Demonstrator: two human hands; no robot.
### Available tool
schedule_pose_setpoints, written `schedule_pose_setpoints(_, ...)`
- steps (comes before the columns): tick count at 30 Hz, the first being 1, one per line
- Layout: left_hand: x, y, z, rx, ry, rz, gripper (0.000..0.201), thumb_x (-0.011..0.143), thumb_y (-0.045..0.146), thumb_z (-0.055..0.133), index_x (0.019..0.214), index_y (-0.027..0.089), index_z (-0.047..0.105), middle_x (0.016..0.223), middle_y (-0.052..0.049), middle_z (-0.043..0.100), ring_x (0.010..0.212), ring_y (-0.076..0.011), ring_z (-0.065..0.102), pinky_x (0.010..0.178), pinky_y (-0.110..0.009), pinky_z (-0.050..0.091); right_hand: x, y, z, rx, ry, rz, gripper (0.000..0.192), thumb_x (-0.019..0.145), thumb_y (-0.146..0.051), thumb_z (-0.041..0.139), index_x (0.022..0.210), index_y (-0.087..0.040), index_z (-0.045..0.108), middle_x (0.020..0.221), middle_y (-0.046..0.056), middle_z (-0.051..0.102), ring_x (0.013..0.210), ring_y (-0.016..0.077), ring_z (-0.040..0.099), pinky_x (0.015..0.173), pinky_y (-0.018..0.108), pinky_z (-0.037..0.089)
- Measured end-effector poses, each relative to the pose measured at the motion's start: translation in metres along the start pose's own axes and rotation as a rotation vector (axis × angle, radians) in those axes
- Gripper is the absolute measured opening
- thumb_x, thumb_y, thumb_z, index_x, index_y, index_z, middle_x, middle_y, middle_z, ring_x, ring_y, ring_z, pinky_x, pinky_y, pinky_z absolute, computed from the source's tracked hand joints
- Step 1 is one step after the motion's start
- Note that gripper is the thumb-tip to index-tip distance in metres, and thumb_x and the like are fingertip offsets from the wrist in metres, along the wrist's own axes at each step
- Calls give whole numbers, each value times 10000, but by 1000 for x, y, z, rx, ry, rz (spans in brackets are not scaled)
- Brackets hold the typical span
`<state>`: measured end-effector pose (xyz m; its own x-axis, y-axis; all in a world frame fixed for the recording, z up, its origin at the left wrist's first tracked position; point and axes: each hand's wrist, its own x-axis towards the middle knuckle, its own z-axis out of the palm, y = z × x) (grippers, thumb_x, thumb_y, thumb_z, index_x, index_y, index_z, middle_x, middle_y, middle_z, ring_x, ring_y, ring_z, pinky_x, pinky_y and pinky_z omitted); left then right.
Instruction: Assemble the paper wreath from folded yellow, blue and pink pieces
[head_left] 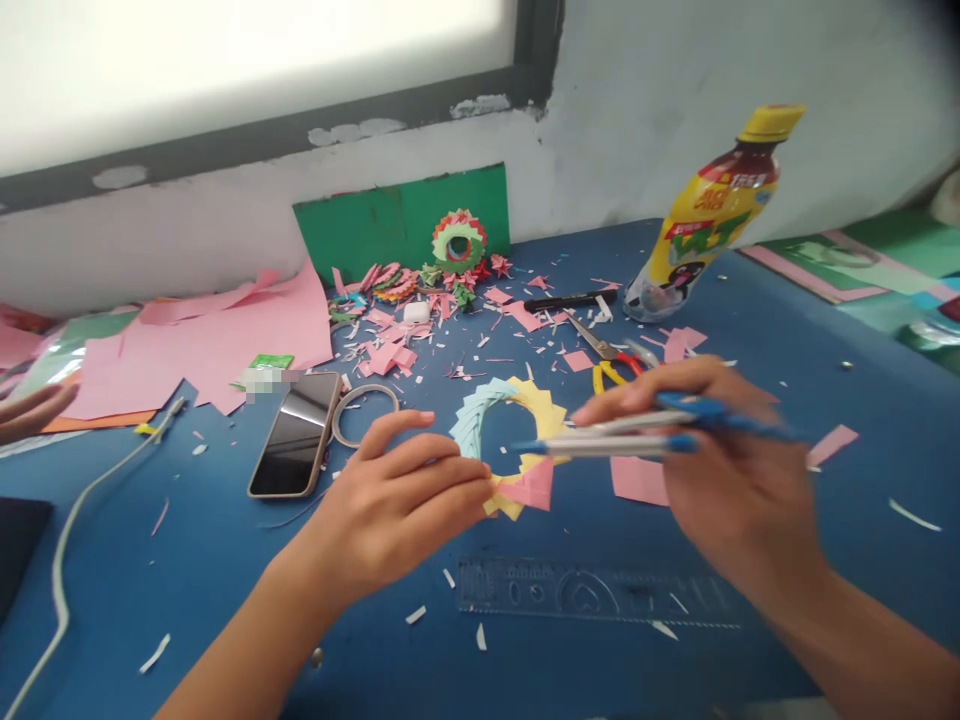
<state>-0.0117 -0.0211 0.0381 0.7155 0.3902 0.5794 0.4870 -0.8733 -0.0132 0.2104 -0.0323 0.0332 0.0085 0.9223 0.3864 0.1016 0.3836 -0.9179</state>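
Note:
A folded-paper ring [554, 411] of pale blue and yellow pieces, with a pink piece at its lower edge, is in front of me. My left hand [401, 505] grips the ring's lower left side, its fingers partly stretched; the thumb's hold is hidden. My right hand [712, 450] is closed around slim blue-and-white pens [615, 445], apparently two, blurred by motion. Their tips reach over the ring's right side and its opening. Below the ring lies a clear plastic ruler [577, 590]. A pink paper piece [639, 481] lies beside the right hand.
A phone [295, 435] and a tape roll [365, 414] lie left. Behind are scissors [600, 345], a black pen [570, 301], a yellow-labelled bottle [705, 220], paper scraps and a finished ring [460, 241]. Another person's hand [34, 412] shows at far left, near a white cable [60, 560].

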Motion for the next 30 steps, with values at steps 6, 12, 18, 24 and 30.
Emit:
schedule_pose_setpoints(6, 0, -2, 3, 23, -43, -17, 35, 810, 165, 599, 843, 174, 601, 823, 32, 706, 751, -125, 593, 919, -351, 345, 1, 26, 23, 158, 26, 329, 449, 640, -362, 726, 885, -266, 361, 1083, 26, 570, 984, 188, 579, 775, 336, 520)
schedule_pose_setpoints(12, 2, 1, 5, 79, -1, -95, 54, 836, 213, 564, 811, 193, 608, 803, 34, 698, 739, -132, 596, 901, -341, 328, -1, 25, 23, 153, 207, 394, 493, 598, -417, 720, 944, -269, 401, 1240, 62, 500, 1167, 228, 463, 897, 411, 450)
schedule_pose_setpoints(18, 0, 1, 15, 126, -179, -198, 87, 829, 249, 567, 793, 189, 618, 806, 8, 686, 774, -175, 591, 870, -374, 316, -32, 11, -8, -201, -276, 430, 397, 604, -445, 714, 785, -229, 436, 904, 24, 638, 817, 198, 601, 764, 360, 479)
schedule_pose_setpoints(24, 0, -2, 16, 158, -177, -256, 94, 823, 260, 565, 784, 190, 613, 837, -16, 689, 802, -196, 590, 861, -392, 328, -71, 2, -22, -669, -599, 377, 286, 683, -255, 640, 918, -239, 478, 979, 34, 594, 879, 205, 555, 759, 340, 435)
schedule_pose_setpoints(30, -6, -16, 15, 180, -148, -298, 107, 802, 299, 598, 755, 205, 621, 847, -6, 698, 805, -183, 609, 852, -406, 371, -60, -7, -16, -710, -726, 391, 289, 661, -183, 619, 854, -227, 408, 838, 4, 589, 718, 163, 555, 605, 263, 417)
